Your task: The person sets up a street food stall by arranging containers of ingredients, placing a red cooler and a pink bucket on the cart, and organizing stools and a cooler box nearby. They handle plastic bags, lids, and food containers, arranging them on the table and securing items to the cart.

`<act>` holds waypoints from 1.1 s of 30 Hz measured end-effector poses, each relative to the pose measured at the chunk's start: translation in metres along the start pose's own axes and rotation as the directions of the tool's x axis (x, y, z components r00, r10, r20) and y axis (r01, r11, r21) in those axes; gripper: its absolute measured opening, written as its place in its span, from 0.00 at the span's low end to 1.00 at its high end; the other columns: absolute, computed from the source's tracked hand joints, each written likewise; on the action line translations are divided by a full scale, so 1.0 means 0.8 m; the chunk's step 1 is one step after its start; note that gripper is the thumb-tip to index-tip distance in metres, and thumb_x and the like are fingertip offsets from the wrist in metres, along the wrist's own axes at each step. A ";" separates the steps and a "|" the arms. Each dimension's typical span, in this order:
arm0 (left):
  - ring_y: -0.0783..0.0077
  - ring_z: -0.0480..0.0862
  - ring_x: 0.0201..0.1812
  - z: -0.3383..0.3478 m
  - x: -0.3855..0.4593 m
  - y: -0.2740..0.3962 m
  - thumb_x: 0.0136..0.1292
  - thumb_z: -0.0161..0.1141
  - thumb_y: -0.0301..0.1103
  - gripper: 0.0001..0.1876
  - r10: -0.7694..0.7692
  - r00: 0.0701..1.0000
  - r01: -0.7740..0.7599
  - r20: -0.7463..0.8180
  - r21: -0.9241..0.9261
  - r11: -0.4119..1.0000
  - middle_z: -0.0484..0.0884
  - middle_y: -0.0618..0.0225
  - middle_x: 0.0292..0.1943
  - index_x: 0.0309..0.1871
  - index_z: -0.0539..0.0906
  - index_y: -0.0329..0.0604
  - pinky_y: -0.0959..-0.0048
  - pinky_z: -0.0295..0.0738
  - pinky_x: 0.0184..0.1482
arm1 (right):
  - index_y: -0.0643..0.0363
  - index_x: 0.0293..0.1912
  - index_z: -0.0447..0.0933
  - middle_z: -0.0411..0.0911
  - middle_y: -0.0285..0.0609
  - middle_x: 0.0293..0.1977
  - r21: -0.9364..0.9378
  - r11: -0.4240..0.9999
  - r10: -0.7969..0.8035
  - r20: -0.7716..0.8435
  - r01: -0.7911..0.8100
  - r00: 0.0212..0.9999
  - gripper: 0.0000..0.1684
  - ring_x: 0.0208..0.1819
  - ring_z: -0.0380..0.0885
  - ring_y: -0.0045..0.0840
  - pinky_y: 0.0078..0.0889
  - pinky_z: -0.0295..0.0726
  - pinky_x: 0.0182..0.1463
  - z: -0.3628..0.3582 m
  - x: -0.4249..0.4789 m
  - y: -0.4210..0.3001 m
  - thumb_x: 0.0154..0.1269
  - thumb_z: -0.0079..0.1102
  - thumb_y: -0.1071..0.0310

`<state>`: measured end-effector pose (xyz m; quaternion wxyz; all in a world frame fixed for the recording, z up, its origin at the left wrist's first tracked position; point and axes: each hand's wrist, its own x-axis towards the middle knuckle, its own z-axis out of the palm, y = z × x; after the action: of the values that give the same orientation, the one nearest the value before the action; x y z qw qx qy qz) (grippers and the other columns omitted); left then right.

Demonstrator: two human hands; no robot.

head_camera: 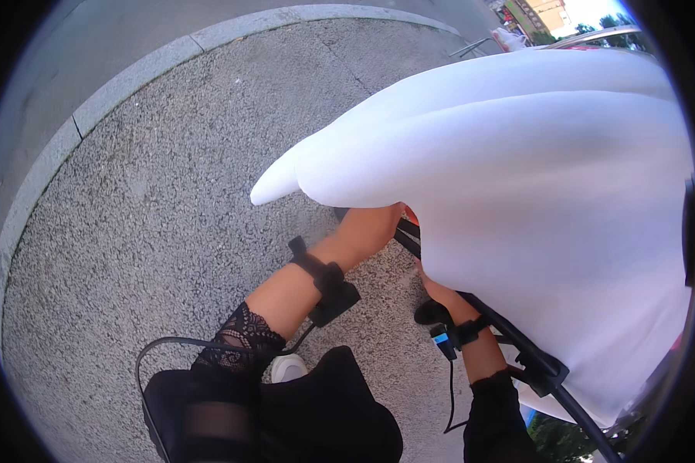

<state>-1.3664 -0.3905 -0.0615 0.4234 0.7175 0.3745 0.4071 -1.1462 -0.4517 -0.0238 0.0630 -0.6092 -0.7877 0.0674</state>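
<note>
A large white cloth [509, 162] hangs over a frame of black tubes [544, 364] and fills the right of the view. From the lower left, my left hand [379, 226] reaches under the cloth's lower edge, beside black bars with a bit of orange next to them. Its fingers are hidden. My right hand [434, 286] is close to the same bars, also with its fingers behind the cloth. What either hand grips does not show. Both wrists carry black straps with small cabled devices.
Rough grey paving [150, 202] lies below, bordered by a curved stone kerb [133, 75]. A white shoe [288, 368] shows beneath me. A black cable loops by my left arm. At the top right are a white bag [509, 40] and thin metal bars.
</note>
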 end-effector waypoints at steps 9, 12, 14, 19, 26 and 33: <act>0.47 0.78 0.41 0.069 -0.022 -0.044 0.60 0.51 0.30 0.10 0.076 0.965 -0.119 -0.251 -0.159 0.980 0.78 0.45 0.35 0.42 0.75 0.34 0.55 0.72 0.44 | 0.58 0.31 0.70 0.68 0.31 0.19 0.729 0.416 0.298 0.455 -0.543 0.839 0.13 0.20 0.66 0.13 0.17 0.66 0.25 -0.010 -0.015 -0.004 0.71 0.48 0.62; 0.46 0.77 0.45 0.079 -0.018 -0.031 0.59 0.54 0.33 0.15 -0.058 0.971 -0.008 -0.232 -0.273 0.962 0.76 0.44 0.39 0.47 0.70 0.33 0.55 0.71 0.47 | 0.59 0.34 0.72 0.71 0.33 0.24 0.684 0.591 0.158 0.422 -0.427 0.893 0.10 0.26 0.69 0.15 0.18 0.70 0.33 -0.005 -0.009 0.009 0.70 0.48 0.64; 0.46 0.75 0.48 0.095 -0.004 -0.025 0.58 0.57 0.36 0.21 -0.094 0.956 -0.017 -0.279 -0.371 0.929 0.75 0.46 0.42 0.50 0.66 0.33 0.56 0.70 0.49 | 0.61 0.36 0.73 0.72 0.33 0.31 0.621 0.637 0.145 0.487 -0.458 0.861 0.08 0.35 0.70 0.15 0.19 0.70 0.41 -0.005 -0.011 0.007 0.68 0.50 0.67; 0.66 0.81 0.38 0.109 0.060 -0.004 0.64 0.55 0.38 0.15 -0.281 0.928 0.006 -0.244 -0.746 0.666 0.79 0.58 0.38 0.46 0.72 0.34 0.69 0.76 0.40 | 0.64 0.40 0.74 0.73 0.37 0.36 0.575 0.802 -0.136 0.440 -0.161 0.888 0.07 0.39 0.72 0.18 0.20 0.70 0.46 -0.001 -0.003 0.002 0.63 0.54 0.71; 0.78 0.76 0.32 0.080 0.053 0.004 0.69 0.47 0.41 0.14 -0.311 0.939 0.256 0.146 -0.901 0.350 0.77 0.69 0.32 0.38 0.75 0.40 0.80 0.71 0.35 | 0.59 0.46 0.75 0.76 0.39 0.40 0.916 0.031 0.187 0.387 -0.400 0.903 0.12 0.42 0.74 0.23 0.26 0.70 0.48 -0.009 -0.001 0.020 0.68 0.50 0.65; 0.74 0.79 0.32 0.045 0.022 -0.001 0.68 0.46 0.38 0.12 -0.349 0.935 0.123 0.070 -0.984 0.133 0.78 0.68 0.30 0.36 0.74 0.40 0.77 0.72 0.37 | 0.59 0.38 0.75 0.75 0.37 0.30 0.982 -0.072 0.356 0.190 -0.176 0.915 0.13 0.37 0.73 0.21 0.26 0.71 0.44 -0.018 0.026 0.007 0.70 0.48 0.61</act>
<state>-1.3270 -0.3856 -0.0688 0.8063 0.1704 0.1702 0.5402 -1.1434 -0.4298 -0.0102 0.5097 -0.5274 -0.3630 0.5748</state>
